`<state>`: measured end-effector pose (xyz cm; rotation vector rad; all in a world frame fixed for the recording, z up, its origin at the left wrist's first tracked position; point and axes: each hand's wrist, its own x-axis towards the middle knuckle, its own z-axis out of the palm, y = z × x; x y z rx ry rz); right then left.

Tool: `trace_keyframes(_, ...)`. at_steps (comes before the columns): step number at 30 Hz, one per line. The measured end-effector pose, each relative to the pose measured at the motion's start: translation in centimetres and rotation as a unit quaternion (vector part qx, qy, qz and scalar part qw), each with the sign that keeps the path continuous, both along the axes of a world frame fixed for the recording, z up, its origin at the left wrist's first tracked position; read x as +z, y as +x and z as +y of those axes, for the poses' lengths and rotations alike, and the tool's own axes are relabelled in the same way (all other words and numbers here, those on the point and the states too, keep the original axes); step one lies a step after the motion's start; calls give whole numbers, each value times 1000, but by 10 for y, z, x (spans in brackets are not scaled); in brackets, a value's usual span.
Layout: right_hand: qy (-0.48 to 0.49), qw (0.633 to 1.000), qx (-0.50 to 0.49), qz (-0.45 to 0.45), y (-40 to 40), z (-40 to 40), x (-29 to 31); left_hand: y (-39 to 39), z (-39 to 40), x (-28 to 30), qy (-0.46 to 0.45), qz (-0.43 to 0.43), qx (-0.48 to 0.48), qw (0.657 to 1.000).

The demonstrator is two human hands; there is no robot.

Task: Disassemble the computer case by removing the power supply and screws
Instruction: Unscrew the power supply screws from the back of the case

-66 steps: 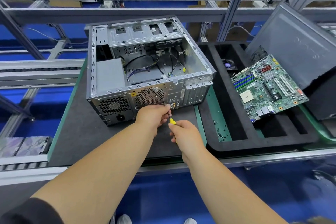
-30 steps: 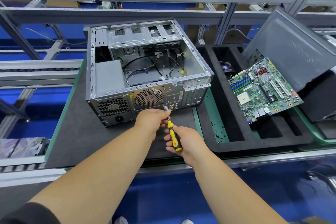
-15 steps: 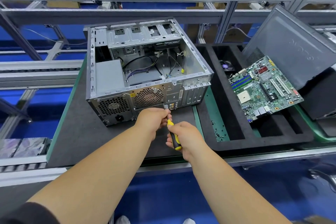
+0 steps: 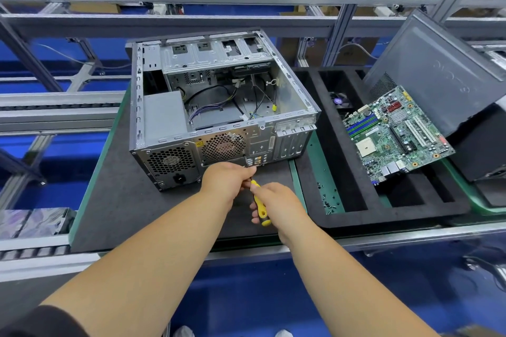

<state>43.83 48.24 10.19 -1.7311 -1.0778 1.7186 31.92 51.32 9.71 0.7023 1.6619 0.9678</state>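
Note:
An open metal computer case point(image 4: 290, 96) lies on its side on a dark mat, its rear panel facing me. The grey power supply point(image 4: 164, 115) sits in its left corner, with its vent and socket on the rear face. My right hand point(image 4: 282, 205) grips a yellow-and-black screwdriver point(image 4: 258, 204) whose shaft points up at the rear panel below the fan grille point(image 4: 223, 146). My left hand point(image 4: 228, 180) pinches the shaft near the tip, fingers curled at the panel. The tip and any screw are hidden by my fingers.
A black foam tray point(image 4: 353, 219) stands to the right with a green motherboard point(image 4: 394, 134) leaning in it and several small screws point(image 4: 327, 200) in a green slot. A dark side panel point(image 4: 438, 71) leans at the far right. Aluminium rails run behind and at the left.
My right hand has shifted on the screwdriver handle as it turns, with more yellow handle showing than 2.2 s ago. My left hand stays at the shaft. The case has not moved.

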Motion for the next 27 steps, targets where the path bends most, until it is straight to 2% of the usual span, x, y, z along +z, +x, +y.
trace_keyframes(3, -113, 989, -39, 89, 2, 0, 5, -1, -1, 1, 1, 1, 3, 1000)
trace_keyframes(8, -98, 988, -43, 113, 5, -3, 2, -2, -3, 0, 12, -24, -4, 1000)
trace_keyframes(13, -16, 1000, -9, 0, 4, -2, -2, -2, -5, 0, -4, -58, -15, 998)
trace_keyframes(17, 90, 987, 43, -127, 3, -5, -4, -1, -5, 0, -21, -84, -5, 996)
trace_keyframes(19, 139, 967, 67, -203, 2, -6, -5, 0, -4, -1, -26, -74, 1, 997)
trace_keyframes(22, 216, 909, 114, -337, 1, -7, -7, 2, -3, -2, -32, -40, 7, 999)
trace_keyframes(24, 247, 894, 125, -353, 1, -7, -8, 1, -2, -3, -26, -35, 12, 999)
trace_keyframes(25, 243, 901, 128, -336, 2, -7, -9, 1, -2, -3, -23, -33, 11, 999)
trace_keyframes(27, 181, 944, 116, -251, 4, -3, -8, 0, -3, -3, -11, -44, 9, 999)
